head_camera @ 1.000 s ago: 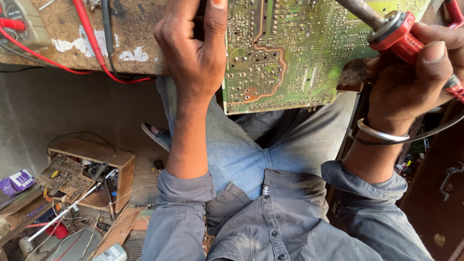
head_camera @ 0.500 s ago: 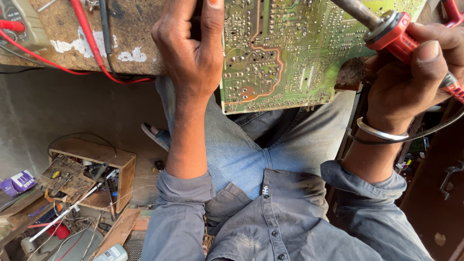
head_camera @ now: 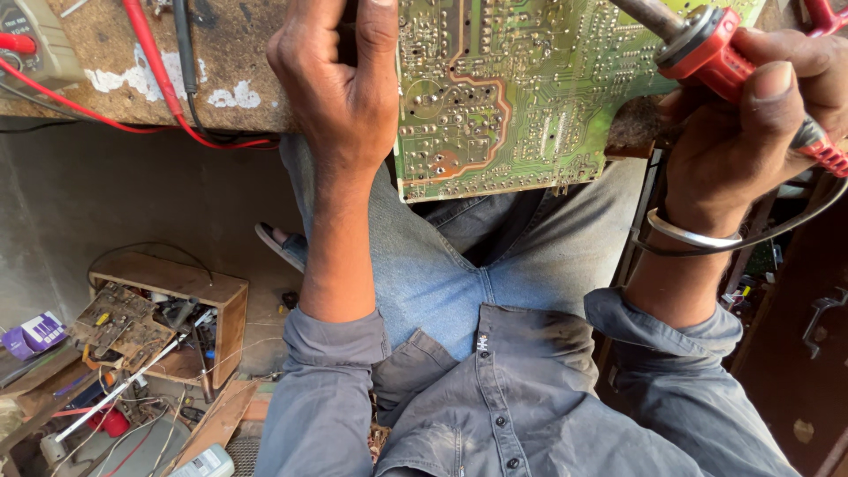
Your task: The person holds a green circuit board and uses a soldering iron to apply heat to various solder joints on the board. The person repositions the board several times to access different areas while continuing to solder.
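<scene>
A green circuit board point(head_camera: 512, 88), solder side up, hangs over the edge of a worn wooden workbench point(head_camera: 230, 62) above my lap. My left hand point(head_camera: 340, 88) grips the board's left edge, thumb on top. My right hand point(head_camera: 760, 124), with a metal bangle on the wrist, holds a red-handled soldering iron point(head_camera: 707, 44). Its metal shaft runs up and to the left over the board's top right part, and the tip is cut off by the frame's top edge.
Red and black leads point(head_camera: 168, 97) lie on the bench beside a meter point(head_camera: 31, 44) at top left. On the floor at left stands a wooden box point(head_camera: 177, 305) of old boards, tools and wires. A dark cabinet point(head_camera: 804, 336) stands at right.
The view has shifted slightly; the board and both hands sit a touch to the left in the frame. Both grips are unchanged.
</scene>
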